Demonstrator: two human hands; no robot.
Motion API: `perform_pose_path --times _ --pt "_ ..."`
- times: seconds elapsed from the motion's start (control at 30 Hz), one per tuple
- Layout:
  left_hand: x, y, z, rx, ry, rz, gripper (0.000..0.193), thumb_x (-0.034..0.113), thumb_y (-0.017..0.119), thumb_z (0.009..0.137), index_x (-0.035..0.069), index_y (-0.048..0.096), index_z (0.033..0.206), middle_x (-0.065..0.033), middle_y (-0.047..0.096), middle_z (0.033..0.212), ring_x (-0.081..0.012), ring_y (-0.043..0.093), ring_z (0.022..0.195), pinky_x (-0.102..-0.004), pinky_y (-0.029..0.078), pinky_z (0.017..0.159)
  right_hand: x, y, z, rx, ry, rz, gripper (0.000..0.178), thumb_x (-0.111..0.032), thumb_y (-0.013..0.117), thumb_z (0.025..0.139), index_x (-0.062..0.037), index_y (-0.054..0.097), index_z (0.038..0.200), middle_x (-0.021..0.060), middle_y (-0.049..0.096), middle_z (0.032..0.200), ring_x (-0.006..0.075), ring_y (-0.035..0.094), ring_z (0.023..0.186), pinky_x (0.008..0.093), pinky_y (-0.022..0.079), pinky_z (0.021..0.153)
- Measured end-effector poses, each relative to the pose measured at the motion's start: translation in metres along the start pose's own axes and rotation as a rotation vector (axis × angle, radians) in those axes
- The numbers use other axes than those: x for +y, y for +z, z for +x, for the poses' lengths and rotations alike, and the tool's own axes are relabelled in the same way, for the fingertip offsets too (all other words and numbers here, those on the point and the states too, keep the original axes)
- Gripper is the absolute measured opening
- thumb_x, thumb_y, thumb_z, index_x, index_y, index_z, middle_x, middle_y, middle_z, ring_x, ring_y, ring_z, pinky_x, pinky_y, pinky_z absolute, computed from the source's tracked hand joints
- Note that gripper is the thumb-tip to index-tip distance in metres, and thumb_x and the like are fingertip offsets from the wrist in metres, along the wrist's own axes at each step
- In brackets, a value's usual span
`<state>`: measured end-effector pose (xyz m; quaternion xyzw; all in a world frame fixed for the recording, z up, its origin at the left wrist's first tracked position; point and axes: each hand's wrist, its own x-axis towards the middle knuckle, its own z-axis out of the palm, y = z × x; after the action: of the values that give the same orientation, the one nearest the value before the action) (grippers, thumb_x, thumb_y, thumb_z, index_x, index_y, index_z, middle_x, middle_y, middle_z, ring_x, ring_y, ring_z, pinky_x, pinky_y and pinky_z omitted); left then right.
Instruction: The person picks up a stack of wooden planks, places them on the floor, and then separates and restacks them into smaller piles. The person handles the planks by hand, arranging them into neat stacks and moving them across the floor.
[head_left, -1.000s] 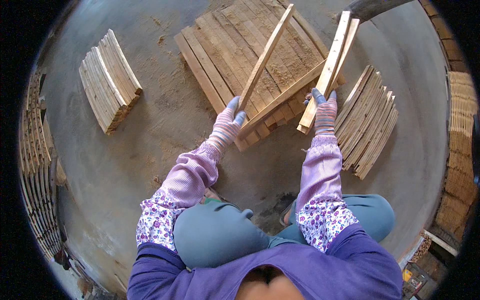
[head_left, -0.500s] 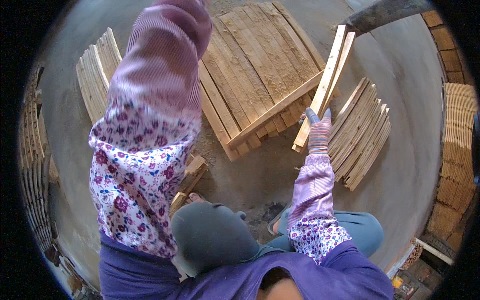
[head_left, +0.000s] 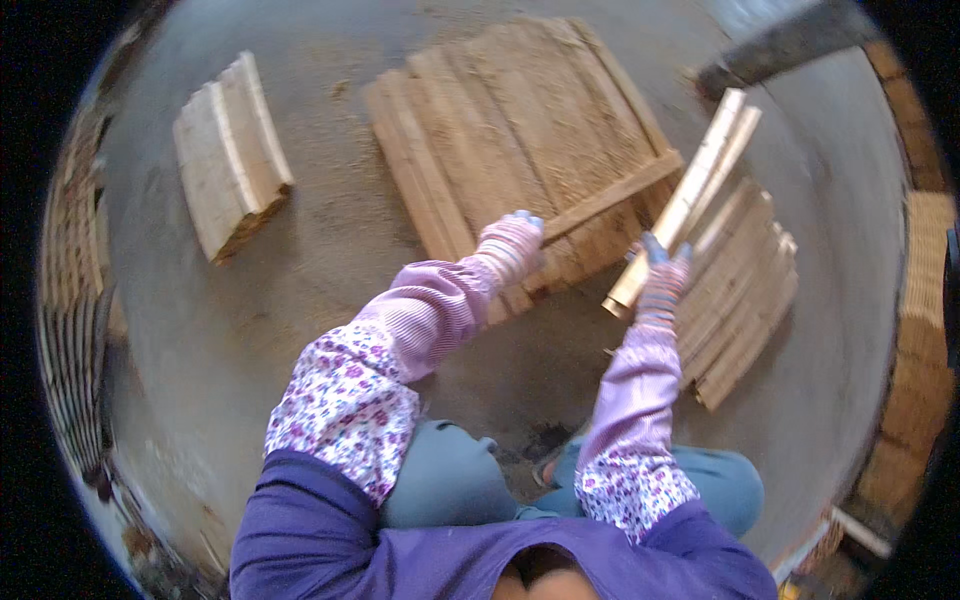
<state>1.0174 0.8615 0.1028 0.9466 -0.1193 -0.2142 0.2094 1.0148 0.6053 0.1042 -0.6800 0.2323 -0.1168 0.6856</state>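
Observation:
My right hand (head_left: 664, 275), in a striped glove with blue fingertips, is closed round a pair of pale wooden slats (head_left: 690, 195), which slant up and away to the right. My left hand (head_left: 512, 245), gloved alike, is at the near side of a broad platform of boards (head_left: 500, 120) strewn with sawdust. Its fingers are closed over the left end of a long wooden strip (head_left: 615, 195) that crosses the boards at an angle. The hand hides that end, and motion blur softens the fingers. Close to my right hand lies a stack of slats (head_left: 740, 290) on the floor.
Another slat stack (head_left: 230, 155) stands on the concrete floor (head_left: 330, 220) at left. A dark beam (head_left: 785, 50) juts in at the upper right. Rows of bundled sticks (head_left: 925, 270) line the right edge; curved slats (head_left: 75, 290) line the left. My bent knees (head_left: 450, 475) are near the bottom.
My left arm has come down from the far left, and its hand now grips the strip on the boards. The right hand keeps hold of the slats. The whole view has shifted slightly.

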Motion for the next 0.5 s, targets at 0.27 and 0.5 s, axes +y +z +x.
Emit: perform_pose_path --times 0.27,0.5 --pt "-0.117 -0.019 -0.177 0.791 -0.618 -0.589 0.056 0.042 0.072 0.090 -0.002 0.058 0.121 -0.0155 0.067 0.103 -0.0280 0.062 0.094 -0.0397 0.049 0.087 -0.007 0.024 -0.018 -0.119 0.037 -0.085 0.064 -0.008 0.073 0.086 0.0056 0.039 0.139 0.0104 0.064 0.089 0.0182 0.062 0.069 0.0314 0.052 0.062" --pt "-0.129 0.070 -0.337 1.155 -1.299 -1.746 0.041 0.037 0.068 0.094 0.003 0.055 0.113 -0.0114 0.057 0.101 -0.0257 0.058 0.091 -0.0397 0.059 0.079 -0.016 0.090 -0.064 -0.361 0.101 -0.134 0.065 -0.008 0.074 0.085 0.0052 0.040 0.139 0.0106 0.064 0.092 0.0173 0.063 0.070 0.0297 0.053 0.061"
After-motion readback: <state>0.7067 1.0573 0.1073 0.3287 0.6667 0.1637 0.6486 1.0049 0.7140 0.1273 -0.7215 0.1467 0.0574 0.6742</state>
